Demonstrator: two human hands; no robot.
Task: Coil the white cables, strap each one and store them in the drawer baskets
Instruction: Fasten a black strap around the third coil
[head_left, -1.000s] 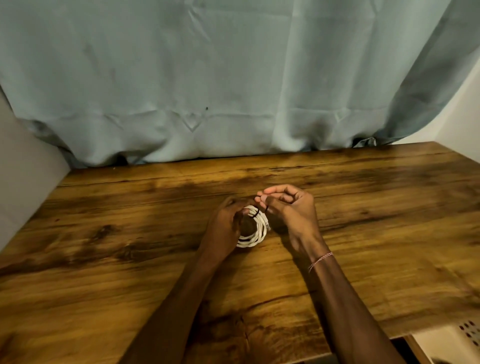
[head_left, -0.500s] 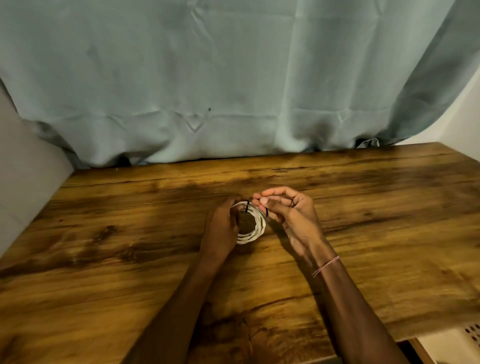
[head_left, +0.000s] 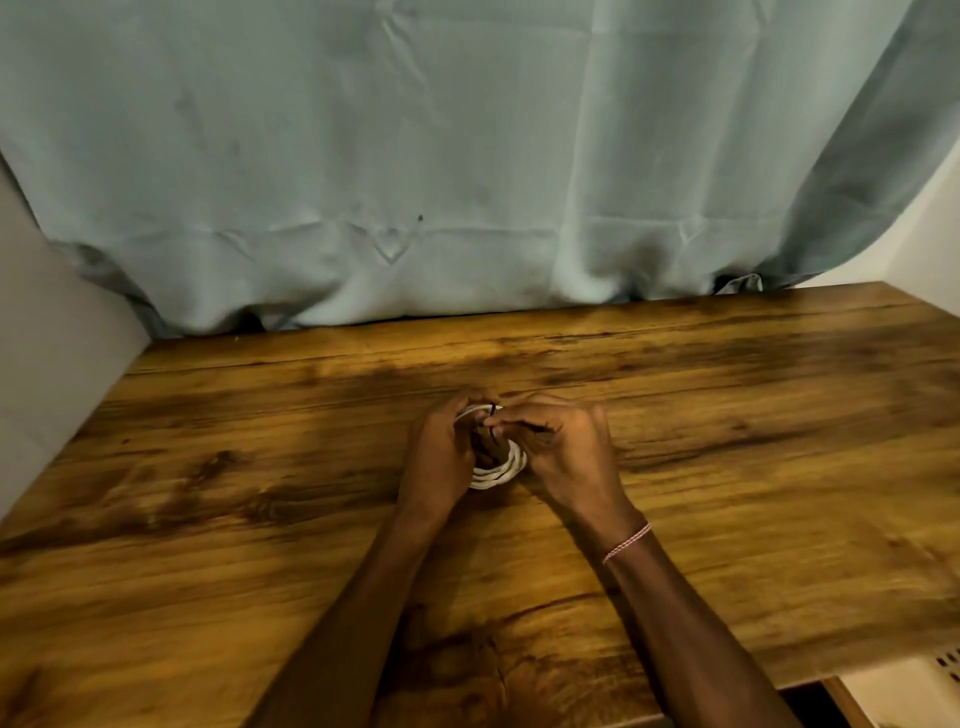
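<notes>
Coil of white cable (head_left: 498, 470): mid-table (head_left: 260, 467), between both hands. Grip: left hand (head_left: 441, 452) curled round coil's left side; right hand (head_left: 566, 447) pinching dark strap (head_left: 491, 415) at coil top. Change: hands closer than half second ago, strap drawn in. Judged: strapping nearly done; storing pending.

One view is serving: a wide-angle camera worn on the head is facing forward and down. It is looking from close above the near edge of the wooden table (head_left: 218, 545) toward the curtain (head_left: 363, 156) behind it, framing the left hand (head_left: 441, 462) and right hand (head_left: 569, 457) near centre.
</notes>
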